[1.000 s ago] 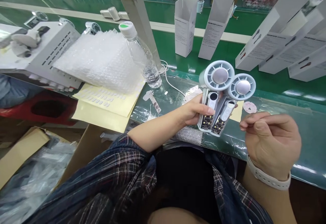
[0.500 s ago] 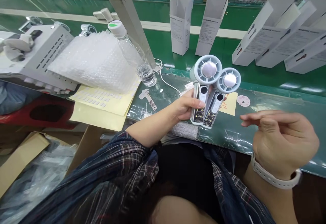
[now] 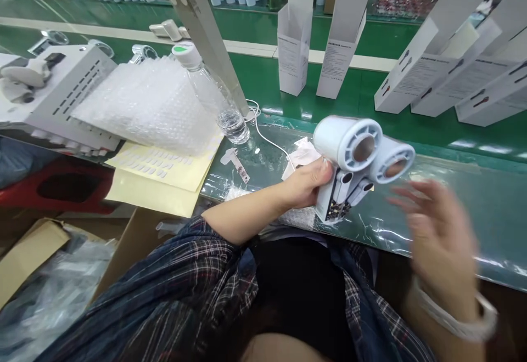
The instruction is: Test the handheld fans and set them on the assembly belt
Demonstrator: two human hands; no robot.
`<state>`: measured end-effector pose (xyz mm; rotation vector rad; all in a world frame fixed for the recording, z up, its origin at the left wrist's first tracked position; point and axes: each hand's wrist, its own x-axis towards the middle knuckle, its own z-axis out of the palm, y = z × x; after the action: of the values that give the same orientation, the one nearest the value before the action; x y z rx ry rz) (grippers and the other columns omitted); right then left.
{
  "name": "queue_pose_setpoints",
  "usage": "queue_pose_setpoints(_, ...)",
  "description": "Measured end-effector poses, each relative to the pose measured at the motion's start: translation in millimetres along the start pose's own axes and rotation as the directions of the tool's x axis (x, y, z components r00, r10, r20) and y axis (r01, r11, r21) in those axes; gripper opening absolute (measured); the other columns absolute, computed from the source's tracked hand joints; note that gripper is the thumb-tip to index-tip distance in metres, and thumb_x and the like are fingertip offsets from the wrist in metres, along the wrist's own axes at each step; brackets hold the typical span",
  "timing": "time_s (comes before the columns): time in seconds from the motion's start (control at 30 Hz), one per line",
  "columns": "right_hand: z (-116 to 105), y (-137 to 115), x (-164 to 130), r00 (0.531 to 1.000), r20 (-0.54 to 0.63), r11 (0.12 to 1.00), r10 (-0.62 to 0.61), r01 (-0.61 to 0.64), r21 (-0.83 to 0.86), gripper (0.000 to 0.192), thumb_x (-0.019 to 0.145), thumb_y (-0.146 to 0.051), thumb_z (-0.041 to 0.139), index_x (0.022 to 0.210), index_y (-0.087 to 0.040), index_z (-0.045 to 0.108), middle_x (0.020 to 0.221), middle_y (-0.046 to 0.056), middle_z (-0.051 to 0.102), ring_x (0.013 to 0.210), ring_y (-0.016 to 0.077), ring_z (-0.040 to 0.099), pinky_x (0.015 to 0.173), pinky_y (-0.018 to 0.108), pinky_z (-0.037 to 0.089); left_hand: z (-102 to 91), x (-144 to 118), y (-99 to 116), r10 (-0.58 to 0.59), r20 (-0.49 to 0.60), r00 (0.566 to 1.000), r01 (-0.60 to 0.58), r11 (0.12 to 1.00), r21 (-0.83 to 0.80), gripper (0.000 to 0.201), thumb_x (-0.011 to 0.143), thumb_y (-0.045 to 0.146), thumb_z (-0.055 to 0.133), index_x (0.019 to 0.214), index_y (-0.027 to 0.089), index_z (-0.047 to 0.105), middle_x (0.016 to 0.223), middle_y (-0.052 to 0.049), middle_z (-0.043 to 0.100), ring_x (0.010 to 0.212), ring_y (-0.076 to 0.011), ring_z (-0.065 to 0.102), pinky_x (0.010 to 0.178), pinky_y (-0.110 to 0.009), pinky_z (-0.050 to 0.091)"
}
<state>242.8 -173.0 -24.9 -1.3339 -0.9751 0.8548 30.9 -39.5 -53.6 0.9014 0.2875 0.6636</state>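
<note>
Head view: two fans [image 3: 362,159] are being clamped side by side in the left hand [image 3: 307,184] by their handles — long axes tilted, heads up and away from the grip. Just right of them the right hand [image 3: 436,230] is being held open, blurred, empty — the nearer free hand.

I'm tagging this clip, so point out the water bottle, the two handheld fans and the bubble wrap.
water bottle [image 3: 206,90], head view, clear body
handheld fans [image 3: 349,142], head view, nearer fan's round head
bubble wrap [image 3: 144,104], head view, sheet's middle
</note>
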Motion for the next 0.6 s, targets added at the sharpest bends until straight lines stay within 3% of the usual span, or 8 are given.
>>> queue_pose_setpoints(0.1,43.8,30.8,6.7,0.996,0.057,0.997,0.069,-0.067,-0.033,0.035,0.090,-0.040,0.087,0.120,-0.024,0.079,0.116,0.009,0.082,0.102,0.0260,0.078,0.088,0.042,0.069,-3.1,-3.1,-1.1,0.050,-0.019,0.999,-0.048,0.994,0.098,0.083,0.075,0.085,0.081,0.123,0.019,0.069,0.111,-0.010,0.076,0.114,-0.0292,0.072,0.093,-0.035,0.058)
queue_pose_setpoints(0.17,55.8,39.1,11.9,0.994,0.046,0.994,0.098,-0.100,0.051,0.035,0.089,-0.044,0.088,0.117,-0.024,0.080,0.114,0.008,0.083,0.099,0.0243,0.078,0.084,0.039,0.069,-6.0,-3.1,2.5,0.094,-0.067,0.993,-0.084,0.987,0.135,0.076,0.078,0.078,0.084,0.122,0.019,0.067,0.106,-0.007,0.075,0.109,-0.0247,0.071,0.093,-0.033,0.057)
queue_pose_setpoints(0.3,55.3,37.6,17.3,0.986,0.058,0.943,0.156,-0.166,0.288,0.037,0.084,-0.044,0.091,0.115,-0.027,0.081,0.120,0.007,0.083,0.098,0.0243,0.079,0.080,0.039,0.069,-4.5,-0.5,12.9,0.094,-0.138,0.986,-0.082,0.992,0.095,0.071,0.081,0.069,0.087,0.127,0.022,0.061,0.107,-0.005,0.075,0.097,-0.0195,0.072,0.090,-0.033,0.058)
queue_pose_setpoints(0.43,57.5,28.4,13.8,0.969,0.132,0.885,0.211,-0.247,0.396,0.029,0.086,-0.039,0.087,0.113,-0.029,0.082,0.120,0.007,0.083,0.105,0.0258,0.078,0.083,0.040,0.069,1.5,1.6,18.7,0.067,-0.142,0.988,-0.064,0.998,0.023,0.078,0.082,0.074,0.083,0.136,0.024,0.058,0.124,-0.013,0.078,0.108,-0.0271,0.077,0.099,-0.044,0.060)
queue_pose_setpoints(0.5,61.1,22.2,12.7,0.957,0.173,0.860,0.232,-0.285,0.424,0.032,0.090,-0.041,0.083,0.120,-0.030,0.082,0.128,0.007,0.081,0.110,0.0272,0.078,0.082,0.040,0.069,0.9,2.9,20.2,0.051,-0.147,0.988,-0.055,0.998,-0.027,0.079,0.084,0.078,0.078,0.137,0.023,0.058,0.125,-0.014,0.078,0.111,-0.0303,0.077,0.096,-0.046,0.062)
queue_pose_setpoints(0.6,64.2,12.5,14.8,0.942,0.190,0.839,0.277,-0.333,0.430,0.038,0.097,-0.046,0.074,0.132,-0.031,0.078,0.135,0.008,0.079,0.114,0.0290,0.078,0.076,0.040,0.070,-3.9,4.0,22.3,0.001,-0.151,0.988,-0.017,0.994,-0.107,0.064,0.088,0.061,0.077,0.134,0.021,0.059,0.129,-0.014,0.077,0.116,-0.0330,0.076,0.096,-0.047,0.063)
